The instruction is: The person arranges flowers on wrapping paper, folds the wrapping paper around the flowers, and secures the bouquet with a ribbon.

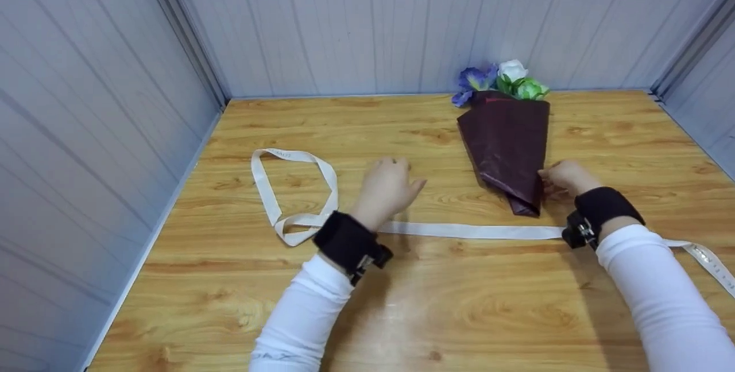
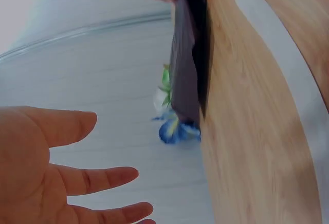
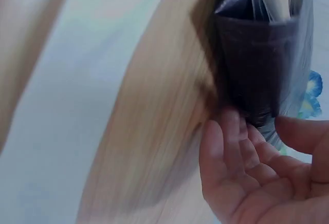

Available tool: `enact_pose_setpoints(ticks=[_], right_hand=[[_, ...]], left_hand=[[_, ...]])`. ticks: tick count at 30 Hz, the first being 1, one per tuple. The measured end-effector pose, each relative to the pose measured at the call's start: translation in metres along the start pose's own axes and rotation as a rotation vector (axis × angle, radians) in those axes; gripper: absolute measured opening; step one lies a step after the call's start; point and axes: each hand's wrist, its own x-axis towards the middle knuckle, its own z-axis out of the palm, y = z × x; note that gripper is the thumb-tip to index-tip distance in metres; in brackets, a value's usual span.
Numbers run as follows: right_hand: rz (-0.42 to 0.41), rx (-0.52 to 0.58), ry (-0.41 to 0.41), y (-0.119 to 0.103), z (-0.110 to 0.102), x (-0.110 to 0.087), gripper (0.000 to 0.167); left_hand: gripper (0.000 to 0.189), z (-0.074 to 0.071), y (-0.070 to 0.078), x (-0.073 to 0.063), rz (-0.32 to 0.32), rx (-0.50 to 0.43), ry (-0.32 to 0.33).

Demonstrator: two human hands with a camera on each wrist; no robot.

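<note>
We see the bouquet (image 1: 511,136) lying on the wood-patterned tabletop (image 1: 459,303), right of centre, its dark maroon wrapper (image 1: 505,157) tapering towards us, while a purple-blue flower (image 1: 472,80), a white flower (image 1: 513,69) and a green flower (image 1: 531,89) stick out at the far end, near the pale back wall (image 1: 356,27). Our right hand (image 1: 568,178) is at the wrapper's right side near the narrow end, its grip parted, with thumb and gently bent fingers apart; we cannot tell how firmly the fingertips touch the wrapper. Our left hand (image 1: 386,191) hovers left of the bouquet with a loose grip that has hold of nothing, thumb and fingers well spread. Nearer to us, a white ribbon (image 1: 468,231) runs across the tabletop, passing below both wrists; it winds into a loose loop on the left and trails off to the right, where we make out lettering too small to read. We wear white sleeves (image 1: 660,291) and black wrist straps (image 1: 608,209)
</note>
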Motion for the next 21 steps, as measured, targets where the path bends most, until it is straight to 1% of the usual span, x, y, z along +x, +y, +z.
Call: enact_pose_setpoints(ticks=[5,7,9,12,15,17,19,21], right_hand=[[0.023,-0.039,0.088,-0.001,0.007,0.007,0.042],[0.028,-0.061,0.116,-0.001,0.010,0.009,0.038],[0.025,-0.092,0.135,-0.002,0.014,0.011,0.038],[0.037,-0.104,0.148,-0.004,0.019,0.013,0.049],[0.074,-0.096,0.158,-0.007,0.024,0.017,0.069],[0.099,-0.103,0.168,-0.011,0.026,0.020,0.079],[0.118,-0.115,0.183,-0.014,0.029,0.022,0.085],[0.128,-0.123,0.192,-0.018,0.032,0.023,0.088]], left_hand=[[0.048,0.016,0.028,0.021,0.039,0.041,-0.085],[0.047,0.023,0.038,0.029,0.054,0.058,-0.108],[0.046,0.031,0.047,0.036,0.072,0.063,-0.129],[0.046,0.046,0.061,0.047,0.102,0.044,-0.168],[0.046,0.062,0.075,0.059,0.130,0.042,-0.223],[0.047,0.072,0.084,0.066,0.136,0.045,-0.259],[0.047,0.081,0.093,0.071,0.142,0.071,-0.296],[0.048,0.089,0.101,0.074,0.144,0.102,-0.327]])
